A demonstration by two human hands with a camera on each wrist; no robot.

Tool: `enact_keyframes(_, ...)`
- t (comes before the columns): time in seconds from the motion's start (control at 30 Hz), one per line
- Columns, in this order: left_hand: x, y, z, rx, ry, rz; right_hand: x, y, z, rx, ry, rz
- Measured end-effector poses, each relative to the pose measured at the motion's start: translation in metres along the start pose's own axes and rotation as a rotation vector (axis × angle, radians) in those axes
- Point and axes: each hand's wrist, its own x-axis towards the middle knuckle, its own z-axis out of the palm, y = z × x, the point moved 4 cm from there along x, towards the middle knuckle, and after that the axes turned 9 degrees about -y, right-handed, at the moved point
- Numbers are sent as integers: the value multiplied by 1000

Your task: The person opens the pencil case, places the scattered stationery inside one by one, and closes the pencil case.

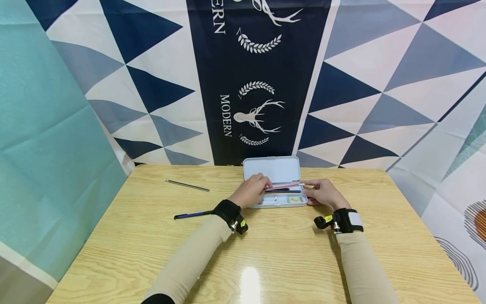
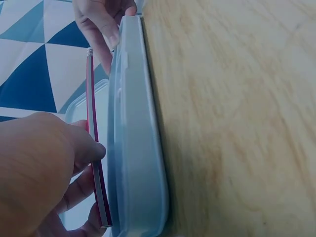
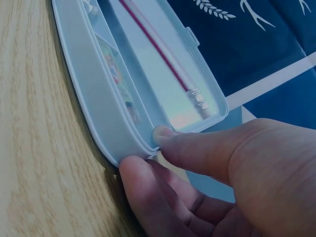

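Note:
A light blue pencil case (image 1: 279,206) lies with its lid (image 1: 271,169) raised at the back of the table. Over its tray my left hand (image 1: 252,190) pinches a red-striped pencil (image 2: 91,98) between thumb and fingers; the pencil's eraser end (image 3: 199,100) points right. My right hand (image 1: 323,194) grips the case's right end, thumb on the rim and fingers against the outside wall. Inside the case are dark pens or pencils (image 1: 282,191) and, in the front compartment, a small patterned item (image 1: 295,199), perhaps an eraser.
A dark pencil (image 1: 187,185) lies on the wooden table (image 1: 288,261) at the back left. Nearer, a blue and black pen (image 1: 193,214) lies beside my left wrist. A patterned cloth (image 1: 159,84) hangs behind the table's back edge.

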Motion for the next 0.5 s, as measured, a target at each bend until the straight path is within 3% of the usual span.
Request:
enact_keyframes(0.1, 4, -9, 10, 53, 17, 18, 1, 0, 1, 5, 8, 9)
enact_keyframes(0.2, 2, -9, 11, 62, 8, 10, 1, 0, 1, 3, 7, 9)
enact_keyframes(0.23, 0, -8, 8, 42, 0, 1, 2, 0, 1, 4, 6, 9)
enact_keyframes(0.33, -15, 14, -16, 0, -62, -47, 2, 0, 1, 5, 2, 7)
enact_keyframes(0.5, -18, 17, -24, 25, -98, -55, 3, 1, 1, 4, 1, -1)
